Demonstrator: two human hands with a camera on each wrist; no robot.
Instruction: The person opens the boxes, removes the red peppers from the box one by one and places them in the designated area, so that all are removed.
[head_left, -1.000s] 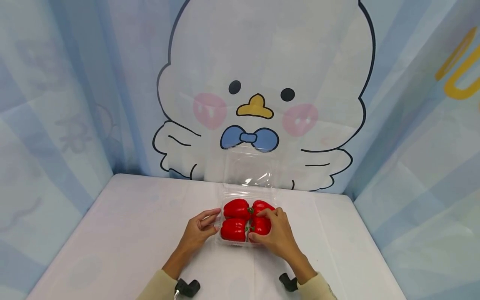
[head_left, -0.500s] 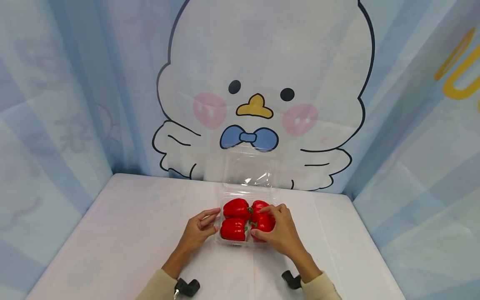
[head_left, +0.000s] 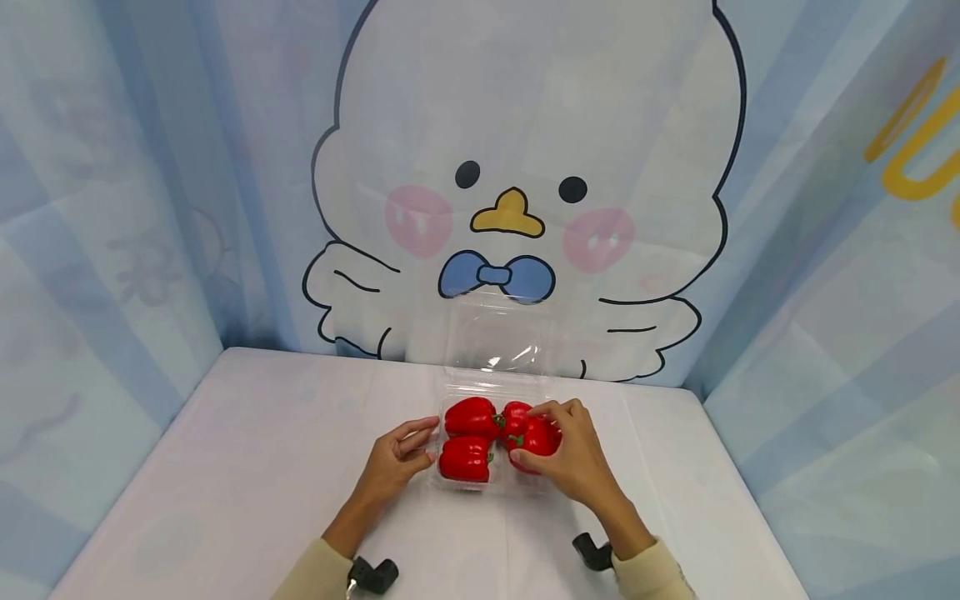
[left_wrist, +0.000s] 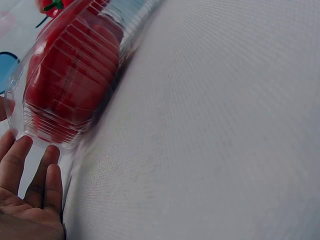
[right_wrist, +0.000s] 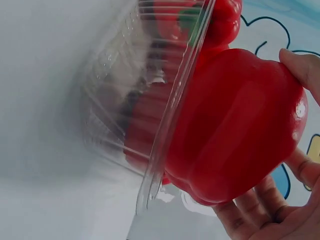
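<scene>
A clear plastic clamshell box (head_left: 491,486) stands on the table with red bell peppers in it. Two peppers lie on its left side, a front-left pepper (head_left: 463,459) and a back-left pepper (head_left: 471,417); a back-right pepper (head_left: 516,417) is partly covered. My right hand (head_left: 573,458) grips another bell pepper (right_wrist: 235,125) between thumb and fingers, raised above the rim at the box's right side, green stem towards the middle. My left hand (head_left: 401,454) rests beside the box's left wall, its fairly straight fingertips (left_wrist: 22,145) right at the plastic.
The box's transparent lid (head_left: 498,337) stands up at the back, close to the curtain (head_left: 517,108) printed with a cartoon bird. A white cloth covers the table (head_left: 300,433). Dark wrist-camera mounts (head_left: 375,575) sit by both sleeves.
My right hand has lifted the front-right pepper and moved it to the right, tilting it up out of its place. The left hand stays at the box's left wall.
</scene>
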